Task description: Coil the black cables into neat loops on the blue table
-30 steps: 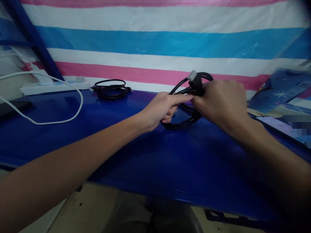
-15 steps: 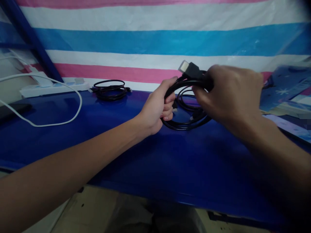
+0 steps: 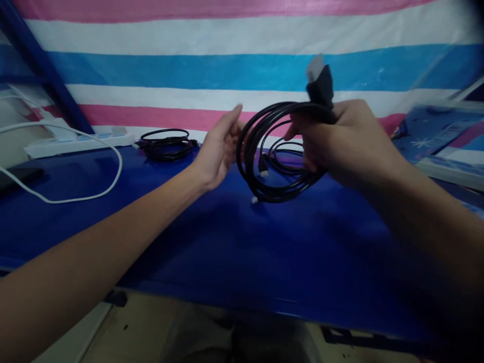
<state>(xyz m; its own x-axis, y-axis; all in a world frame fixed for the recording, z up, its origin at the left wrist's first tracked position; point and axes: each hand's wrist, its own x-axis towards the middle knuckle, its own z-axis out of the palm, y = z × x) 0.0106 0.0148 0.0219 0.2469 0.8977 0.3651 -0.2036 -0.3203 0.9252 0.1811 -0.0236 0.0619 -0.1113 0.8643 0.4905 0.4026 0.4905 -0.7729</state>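
A coiled black cable (image 3: 251, 151) hangs above the blue table, gripped at its right side by my right hand (image 3: 336, 133). Its large black plug (image 3: 320, 86) with a pale, blurred end points up above that hand. My left hand (image 3: 221, 146) is just left of the loops, fingers apart and slightly curled, holding nothing. Behind the held coil, another black cable (image 3: 283, 160) lies looped on the table, partly hidden. Farther left rests a third coiled black cable (image 3: 166, 146).
The blue table (image 3: 234, 257) has its front edge below the hands. At the left are a white power strip (image 3: 79, 144), a looping white cable (image 3: 119, 169) and a dark flat object (image 3: 18, 177). Blue printed packaging (image 3: 427, 133) stands at the right, before a striped sheet (image 3: 189, 68).
My left hand has let go of the cable and moved left, its fingers opening. The coil in my right hand now hangs in wider view, its plug turned upward. The view has shifted slightly.
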